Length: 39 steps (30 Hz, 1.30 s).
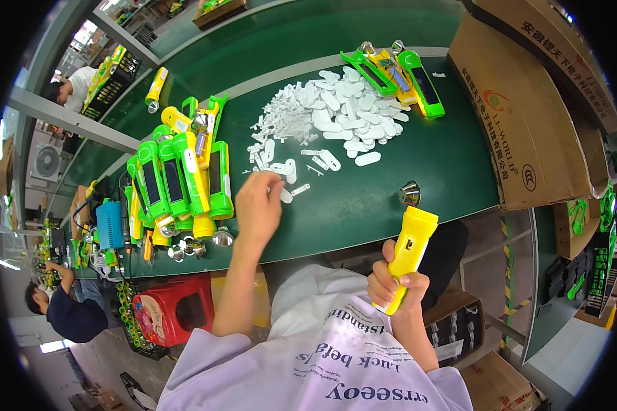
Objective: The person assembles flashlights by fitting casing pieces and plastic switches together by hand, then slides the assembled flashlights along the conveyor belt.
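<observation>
My right hand (399, 279) is wrapped round a yellow flashlight body (413, 240) in front of my shirt, its wide end tilted up and away. Just beyond that end is a shiny reflector cup (410, 194); whether it is joined to the body I cannot tell. Over the green table my left hand (258, 209) is closed, fingertips pinched together beside a few loose white plastic pieces (280, 168). What sits in that pinch is hidden. Farther off spreads a large pile of white oval plates (353, 109), with a heap of smaller white parts (291, 113) on its left.
Green-and-yellow flashlights (178, 178) are stacked at the left, with reflector cups (223, 237) by the table edge. More flashlight parts (397, 75) lie at the back right. Cardboard boxes (507, 116) stand on the right. A red stool (175, 312) and co-workers (75, 308) are at the left.
</observation>
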### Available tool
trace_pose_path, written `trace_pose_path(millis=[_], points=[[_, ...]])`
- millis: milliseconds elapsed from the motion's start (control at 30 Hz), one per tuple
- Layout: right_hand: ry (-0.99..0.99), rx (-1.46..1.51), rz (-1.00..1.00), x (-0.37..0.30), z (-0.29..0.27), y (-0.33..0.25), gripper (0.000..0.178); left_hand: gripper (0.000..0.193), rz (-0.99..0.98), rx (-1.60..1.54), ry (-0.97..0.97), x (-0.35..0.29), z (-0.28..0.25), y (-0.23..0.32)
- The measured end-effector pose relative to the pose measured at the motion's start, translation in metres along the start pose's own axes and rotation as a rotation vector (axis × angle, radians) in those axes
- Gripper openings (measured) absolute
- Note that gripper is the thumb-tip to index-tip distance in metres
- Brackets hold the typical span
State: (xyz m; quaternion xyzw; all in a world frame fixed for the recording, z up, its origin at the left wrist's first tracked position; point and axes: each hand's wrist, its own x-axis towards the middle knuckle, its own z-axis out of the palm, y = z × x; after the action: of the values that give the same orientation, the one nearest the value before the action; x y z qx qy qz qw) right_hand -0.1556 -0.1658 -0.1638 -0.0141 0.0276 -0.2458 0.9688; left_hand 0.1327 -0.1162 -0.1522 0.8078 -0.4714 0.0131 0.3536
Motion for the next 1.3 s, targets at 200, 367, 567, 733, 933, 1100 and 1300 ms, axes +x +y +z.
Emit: trace_pose_path(millis=[200,367,567,733,933,1100,1300], points=[[-0.024,-0.004,0.009,0.004,-0.001,0.003,0.042,0.007,0.034,0.05,-0.087,0.019,-0.013,-0.009],[-0.046,-0.013,0.016,0.003,-0.001,0.003,0.042,0.008,0.17,0.071,-0.063,0.026,-0.008,-0.007],[-0.136,0.033,0.038,0.0,0.002,0.003,0.042,0.012,-0.038,0.197,0.159,0.034,-0.022,-0.046],[-0.13,0.0,0.053,0.003,0.001,0.003,0.042,0.012,-0.077,0.234,0.013,0.039,-0.023,-0.05],[-0.088,-0.033,0.037,0.001,0.0,0.001,0.042,0.008,0.019,0.265,-0.023,0.059,-0.027,-0.055],[-0.081,-0.03,0.025,0.001,0.002,0.001,0.043,0.009,0.066,0.233,-0.013,0.073,-0.021,-0.054],[-0.056,-0.112,0.035,0.004,0.003,0.001,0.043,0.01,0.015,0.24,-0.167,0.078,-0.015,-0.052]])
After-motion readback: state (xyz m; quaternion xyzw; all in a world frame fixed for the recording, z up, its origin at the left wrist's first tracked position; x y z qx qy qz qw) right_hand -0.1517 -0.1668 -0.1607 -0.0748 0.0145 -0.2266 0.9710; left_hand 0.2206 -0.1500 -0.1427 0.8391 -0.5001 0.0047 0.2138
